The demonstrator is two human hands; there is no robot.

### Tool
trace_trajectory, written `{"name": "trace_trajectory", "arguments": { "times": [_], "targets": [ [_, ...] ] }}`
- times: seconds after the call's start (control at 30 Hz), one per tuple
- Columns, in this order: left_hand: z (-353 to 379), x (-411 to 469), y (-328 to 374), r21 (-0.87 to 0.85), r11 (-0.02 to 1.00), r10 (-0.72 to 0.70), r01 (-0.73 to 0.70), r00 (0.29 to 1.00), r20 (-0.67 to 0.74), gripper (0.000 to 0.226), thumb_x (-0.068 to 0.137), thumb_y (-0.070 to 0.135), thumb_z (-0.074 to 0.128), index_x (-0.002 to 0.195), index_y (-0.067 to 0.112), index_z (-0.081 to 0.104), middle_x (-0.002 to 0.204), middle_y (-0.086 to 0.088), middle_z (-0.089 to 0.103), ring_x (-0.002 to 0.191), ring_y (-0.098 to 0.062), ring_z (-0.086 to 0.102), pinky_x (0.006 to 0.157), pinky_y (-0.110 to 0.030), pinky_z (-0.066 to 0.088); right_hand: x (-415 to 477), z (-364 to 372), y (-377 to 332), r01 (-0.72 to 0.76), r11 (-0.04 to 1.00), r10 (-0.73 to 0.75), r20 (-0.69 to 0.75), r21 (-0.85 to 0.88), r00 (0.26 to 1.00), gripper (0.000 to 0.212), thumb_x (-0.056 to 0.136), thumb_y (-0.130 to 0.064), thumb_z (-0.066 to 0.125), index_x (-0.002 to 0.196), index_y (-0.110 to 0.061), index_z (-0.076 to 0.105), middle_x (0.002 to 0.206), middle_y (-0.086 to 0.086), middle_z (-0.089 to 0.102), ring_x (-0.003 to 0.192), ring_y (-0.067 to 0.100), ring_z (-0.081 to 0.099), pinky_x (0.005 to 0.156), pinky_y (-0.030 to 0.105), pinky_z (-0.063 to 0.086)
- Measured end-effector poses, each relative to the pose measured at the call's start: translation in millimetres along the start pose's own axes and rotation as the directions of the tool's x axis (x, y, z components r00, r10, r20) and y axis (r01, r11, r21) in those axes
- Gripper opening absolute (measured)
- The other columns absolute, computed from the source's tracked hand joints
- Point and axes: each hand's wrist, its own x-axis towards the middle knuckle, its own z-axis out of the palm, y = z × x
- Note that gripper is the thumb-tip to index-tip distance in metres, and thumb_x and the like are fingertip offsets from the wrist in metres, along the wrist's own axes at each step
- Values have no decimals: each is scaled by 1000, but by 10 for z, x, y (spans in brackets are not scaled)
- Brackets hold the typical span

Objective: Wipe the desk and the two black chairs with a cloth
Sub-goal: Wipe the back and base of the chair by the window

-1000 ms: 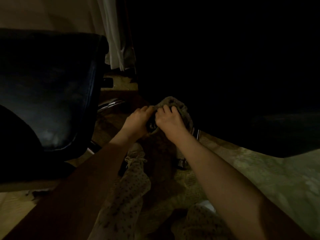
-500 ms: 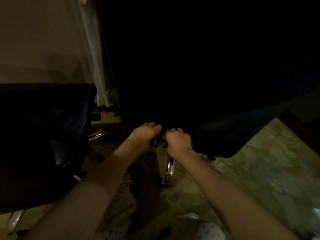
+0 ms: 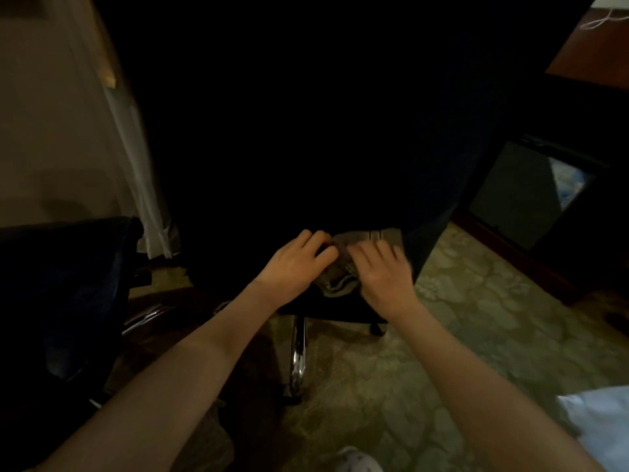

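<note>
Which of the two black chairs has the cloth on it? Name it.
The black chair straight ahead: both hands press the cloth onto its seat. The other chair, at far left, is untouched.

Dim carpeted room, likely a hotel room or home office.
Patterned green carpet (image 3: 459, 321), pale curtain (image 3: 136, 165), wooden bench (image 3: 585, 52), two black office chairs (image 3: 68, 294).

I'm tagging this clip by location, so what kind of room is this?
Probably a hotel room or bedroom with a work corner: patterned carpet, two black office chairs, a curtain, and a wooden desk at upper right.
</note>
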Motion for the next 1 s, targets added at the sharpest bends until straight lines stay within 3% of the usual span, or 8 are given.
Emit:
{"name": "trace_trajectory", "arguments": {
  "times": [0.1,0.27,0.43,0.63,0.7,0.8,0.87,1.0],
  "targets": [
    [55,176,-74,37,999,-1,3,999,-54,68,53,5,82,106,12,42,117,-10,43,104,-27,46,78,-33,53,126,131,170,-18,999,15,-96,-34,995,35,77,-13,44,112,-9,50,95,9,67,84,25,43,68,35,32],
    [392,168,-196,82,988,124,-128,991,52,65,53,3,82,104,12,43,110,-14,66,104,-31,57,82,-34,53,-54,639,168,-19,999,24,-185,28,982,29,86,-10,42,114,-8,50,106,7,63,85,24,44,69,35,33],
    [882,-73,-235,85,974,213,-210,977,-24,50,64,3,74,104,11,46,118,-13,53,115,-30,42,98,-38,44,-331,958,75,15,998,-3,-212,54,977,28,84,-9,45,111,-9,52,96,6,69,81,22,45,65,32,33],
    [1283,-435,-67,19,979,198,-201,975,102,31,76,8,43,106,15,46,116,-6,47,105,-27,51,80,-36,51,-724,1343,-112,83,996,-83,1,44,997,30,76,-12,44,104,-13,55,88,0,69,84,20,44,65,30,34],
    [1314,-457,26,-24,991,132,-130,967,218,41,70,4,55,110,15,48,116,-7,56,102,-31,59,74,-40,56,-734,1296,-166,40,995,-54,149,95,987,31,71,-12,49,97,-13,66,88,1,67,87,20,46,63,31,45],
    [1259,-409,169,-62,998,29,3,859,511,62,69,3,71,127,18,52,128,-4,53,113,-29,54,78,-38,55,-700,1149,-216,-83,971,-70,604,222,794,46,75,-7,63,121,-9,57,122,6,55,118,25,47,84,35,49],
    [1169,-389,247,-37,999,43,-28,847,529,68,48,10,86,112,19,65,112,-3,63,95,-23,63,63,-26,56,-744,1065,-215,-215,948,-32,742,235,670,51,83,-4,56,132,-9,44,135,8,42,131,25,35,99,37,38],
    [959,-335,293,36,995,62,-88,890,452,78,23,8,90,98,16,70,98,-4,67,80,-23,65,54,-27,56,-791,821,-135,-114,966,-32,545,232,838,58,34,-7,84,90,-10,68,88,5,64,83,24,65,61,31,54]
  ]
}}
